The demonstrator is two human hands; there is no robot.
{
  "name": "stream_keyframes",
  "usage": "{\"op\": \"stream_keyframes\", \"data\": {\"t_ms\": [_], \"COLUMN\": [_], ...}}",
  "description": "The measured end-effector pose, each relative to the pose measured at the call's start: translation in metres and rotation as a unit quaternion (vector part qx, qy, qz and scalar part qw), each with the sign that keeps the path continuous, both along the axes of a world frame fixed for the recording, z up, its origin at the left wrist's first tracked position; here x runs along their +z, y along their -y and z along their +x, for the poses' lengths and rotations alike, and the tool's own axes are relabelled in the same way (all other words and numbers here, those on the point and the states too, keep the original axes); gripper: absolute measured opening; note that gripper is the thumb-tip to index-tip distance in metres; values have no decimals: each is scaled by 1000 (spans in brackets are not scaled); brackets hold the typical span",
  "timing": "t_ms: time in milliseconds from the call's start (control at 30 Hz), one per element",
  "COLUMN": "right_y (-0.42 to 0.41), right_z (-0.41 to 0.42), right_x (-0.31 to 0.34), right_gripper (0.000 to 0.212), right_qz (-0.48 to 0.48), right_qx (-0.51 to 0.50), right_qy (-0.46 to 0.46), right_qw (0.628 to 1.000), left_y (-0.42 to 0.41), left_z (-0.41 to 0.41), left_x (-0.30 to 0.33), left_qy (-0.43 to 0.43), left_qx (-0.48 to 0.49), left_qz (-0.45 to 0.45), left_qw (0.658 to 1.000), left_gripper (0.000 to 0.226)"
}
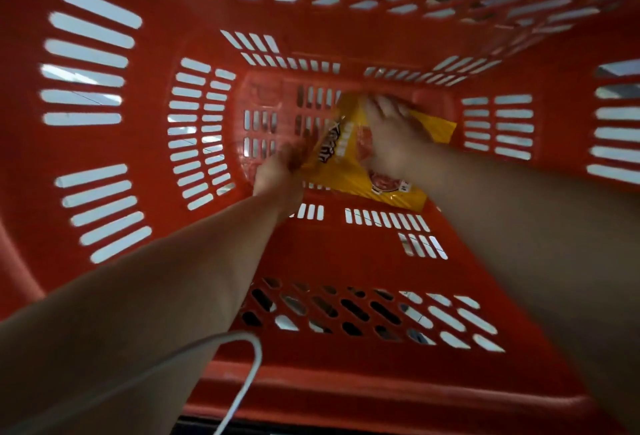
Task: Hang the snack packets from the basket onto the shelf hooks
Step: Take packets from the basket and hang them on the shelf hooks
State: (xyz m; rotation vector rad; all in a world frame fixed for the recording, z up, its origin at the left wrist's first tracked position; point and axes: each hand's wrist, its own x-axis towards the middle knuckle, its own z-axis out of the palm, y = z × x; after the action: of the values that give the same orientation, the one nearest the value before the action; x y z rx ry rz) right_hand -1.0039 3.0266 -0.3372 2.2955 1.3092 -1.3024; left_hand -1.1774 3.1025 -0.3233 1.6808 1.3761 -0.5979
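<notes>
The left hand (277, 171) is curled round the near-left corner of 1 yellow snack packet (349, 160), pinching the foil edge. The packet lies just right of that hand, flat on the floor of the red basket (194, 18). The right hand (391, 133) rests on top of it with fingers spread; blur hides whether they curl. The packet looks light, soft, crinkly and probably slippery, its contents crushable, so the sealed top edge seems the best place to hold. Beyond both hands, only this 1 packet shows in the basket.
</notes>
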Motion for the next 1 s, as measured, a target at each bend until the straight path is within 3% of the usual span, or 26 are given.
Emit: {"op": "stream_keyframes", "data": {"t_ms": [167,233,300,333,367,433,533,600,667,700,767,867,933,1000], "right_y": [1,4,8,9,10,6,-2,-1,3,5,8,8,11,17], "right_z": [8,10,10,10,10,12,16,18,21,23,27,31,31,28], "right_x": [14,22,29,33,35,40,46,48,50,53,59,71,78,82], "right_gripper": [109,82,37,25,24,46,69,61,33,25,10,38,36,28], "right_qz": [47,72,90,105,124,147,126,124,172,179,173,157,158,145], "right_qx": [-108,-188,-208,-206,-206,-233,-258,-246,-254,-260,-265,-288,-306,-335], "right_qy": [-25,-66,-97,-86,-58,-3,-24,-31,-27,-27,-35,-102,-155,-183], "right_qw": [993,977,969,969,969,961,958,961,952,949,948,939,926,913], "left_y": [-14,-23,-29,-31,-30,-27,-22,-21,-21,-21,-21,-27,-30,-33], "left_z": [-8,-10,-6,-4,-1,4,8,7,3,0,2,9,13,18], "left_x": [32,39,42,43,46,48,55,57,63,65,70,67,62,62], "left_qy": [40,55,83,93,95,89,95,122,146,151,157,190,172,130], "left_qx": [-144,-151,-97,-71,-66,-118,-219,-277,-305,-272,-90,164,171,103], "left_qz": [49,68,102,113,120,122,112,113,120,122,112,-2,-91,-106], "left_qw": [988,985,987,987,986,981,964,946,933,942,977,968,966,980], "left_gripper": [33,33,28,27,28,37,49,50,50,46,34,47,47,24]}}
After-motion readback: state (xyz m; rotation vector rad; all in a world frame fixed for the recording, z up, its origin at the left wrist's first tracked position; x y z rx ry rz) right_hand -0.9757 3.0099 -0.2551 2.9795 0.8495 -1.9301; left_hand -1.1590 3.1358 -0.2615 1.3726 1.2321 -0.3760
